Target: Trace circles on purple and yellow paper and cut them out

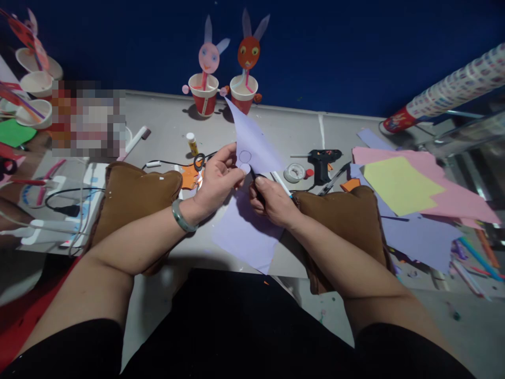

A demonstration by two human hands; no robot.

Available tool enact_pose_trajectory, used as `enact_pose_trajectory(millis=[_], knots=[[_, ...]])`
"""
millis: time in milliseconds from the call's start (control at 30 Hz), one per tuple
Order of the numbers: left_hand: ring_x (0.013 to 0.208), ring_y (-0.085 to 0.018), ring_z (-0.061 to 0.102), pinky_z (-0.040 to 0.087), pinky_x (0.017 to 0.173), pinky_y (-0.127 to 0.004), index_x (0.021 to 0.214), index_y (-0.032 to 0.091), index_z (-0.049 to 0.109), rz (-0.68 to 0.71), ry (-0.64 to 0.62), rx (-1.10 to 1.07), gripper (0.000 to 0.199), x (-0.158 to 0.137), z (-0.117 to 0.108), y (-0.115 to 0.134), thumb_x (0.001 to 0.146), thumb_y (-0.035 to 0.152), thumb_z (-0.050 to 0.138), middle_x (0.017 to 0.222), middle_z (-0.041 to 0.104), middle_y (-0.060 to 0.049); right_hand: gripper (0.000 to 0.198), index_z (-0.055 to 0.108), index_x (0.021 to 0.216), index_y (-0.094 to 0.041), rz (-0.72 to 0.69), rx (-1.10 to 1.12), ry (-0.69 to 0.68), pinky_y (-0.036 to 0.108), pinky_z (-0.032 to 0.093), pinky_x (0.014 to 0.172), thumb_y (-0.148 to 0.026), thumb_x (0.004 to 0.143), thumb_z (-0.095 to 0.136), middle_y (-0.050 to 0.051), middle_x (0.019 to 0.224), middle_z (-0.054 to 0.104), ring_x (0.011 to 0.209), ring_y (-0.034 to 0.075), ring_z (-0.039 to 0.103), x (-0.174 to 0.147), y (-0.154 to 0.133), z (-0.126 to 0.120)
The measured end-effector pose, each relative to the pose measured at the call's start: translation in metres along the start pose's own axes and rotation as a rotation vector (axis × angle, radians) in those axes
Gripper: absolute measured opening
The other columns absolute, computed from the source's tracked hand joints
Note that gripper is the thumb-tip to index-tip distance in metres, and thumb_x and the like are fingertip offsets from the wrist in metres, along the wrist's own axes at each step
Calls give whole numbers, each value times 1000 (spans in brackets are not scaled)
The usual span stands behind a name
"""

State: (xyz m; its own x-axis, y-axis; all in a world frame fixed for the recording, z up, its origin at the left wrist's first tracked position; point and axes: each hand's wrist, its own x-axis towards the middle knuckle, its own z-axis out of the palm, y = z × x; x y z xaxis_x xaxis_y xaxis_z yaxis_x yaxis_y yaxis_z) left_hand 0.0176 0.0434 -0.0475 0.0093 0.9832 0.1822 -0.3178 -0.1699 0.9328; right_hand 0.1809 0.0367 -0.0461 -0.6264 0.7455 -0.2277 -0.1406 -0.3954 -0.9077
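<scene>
A sheet of light purple paper [256,138] is raised in front of me, its upper corner curling. A drawn circle shows on it, and just below is a small round purple piece [245,168], partly cut around. My left hand [221,176] pinches the paper at this round piece, thumb on top. My right hand [272,200] is closed around dark-handled scissors [253,172], whose blades meet the paper beside the round piece; the handles are mostly hidden by the fingers. Below the hands lies another purple sheet [246,234] on the table.
Two paper-cup rabbits [205,97] stand at the back. A glue stick [192,143] and orange paper scraps [190,176] lie left; a tape roll [294,172], glue gun [321,166] and coloured paper [398,184] lie right. Brown cushions [136,202] sit under both forearms.
</scene>
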Motion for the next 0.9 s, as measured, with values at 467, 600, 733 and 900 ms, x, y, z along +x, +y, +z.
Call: enact_pose_trajectory(millis=[467,600,733,900], knots=[[54,-6,49,42,49,-22,117,25,65,8,11,2,48,-3,3,3,75,36,84,88,67,1,56,44,77,-23,1,-45,9,19,20,38,-76,87,61,-10,48,37,39,5,26,0,0,0],[54,-7,50,42,49,-23,116,26,66,2,28,19,49,-3,3,3,74,40,86,85,65,0,57,44,76,-23,-2,-41,3,19,20,38,-76,88,61,-11,48,36,39,5,25,0,0,0],[56,-8,51,42,52,-25,118,26,66,2,18,29,51,-3,1,2,74,44,86,87,65,0,56,45,75,-22,-16,-21,-10,18,20,38,-74,89,61,-11,48,35,39,5,25,1,1,-1],[56,-9,51,43,53,-26,118,26,65,7,9,29,50,-2,0,0,76,42,85,88,64,0,57,44,75,-23,-9,-39,-2,19,19,38,-76,88,61,-11,48,34,39,5,25,1,0,0]])
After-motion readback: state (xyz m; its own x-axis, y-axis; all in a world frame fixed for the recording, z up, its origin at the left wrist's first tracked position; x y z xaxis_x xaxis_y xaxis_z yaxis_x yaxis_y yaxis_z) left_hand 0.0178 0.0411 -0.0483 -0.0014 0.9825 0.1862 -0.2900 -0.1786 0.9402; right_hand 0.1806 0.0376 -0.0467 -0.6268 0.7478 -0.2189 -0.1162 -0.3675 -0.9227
